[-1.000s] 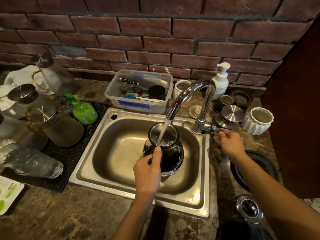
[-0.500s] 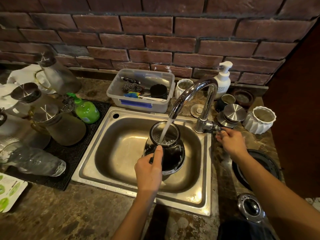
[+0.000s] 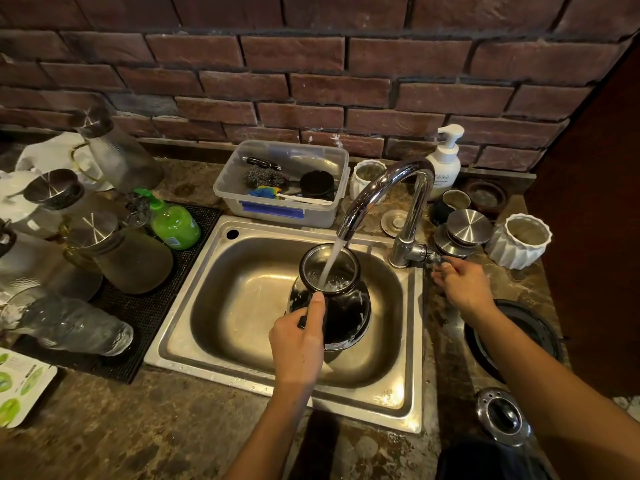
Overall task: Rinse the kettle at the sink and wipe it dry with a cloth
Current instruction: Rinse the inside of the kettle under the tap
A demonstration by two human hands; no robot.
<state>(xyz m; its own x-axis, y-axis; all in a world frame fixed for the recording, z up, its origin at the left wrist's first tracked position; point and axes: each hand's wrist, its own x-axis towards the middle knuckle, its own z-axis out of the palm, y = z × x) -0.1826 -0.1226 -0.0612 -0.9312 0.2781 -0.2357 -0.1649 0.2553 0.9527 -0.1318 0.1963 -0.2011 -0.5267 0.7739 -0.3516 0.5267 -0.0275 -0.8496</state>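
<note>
Two hands busy: left hand (image 3: 298,344) wrapped round kettle (image 3: 334,299) handle over sink (image 3: 194,299) centre, under running tap (image 3: 384,195); right hand (image 3: 462,284) pinching tap lever at 3 o'clock.

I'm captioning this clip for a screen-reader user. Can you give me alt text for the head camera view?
A person's left hand holds an open black kettle by its handle over a steel sink while water from the chrome faucet streams into it. The right hand grips the faucet handle; a brick wall stands behind.
</note>
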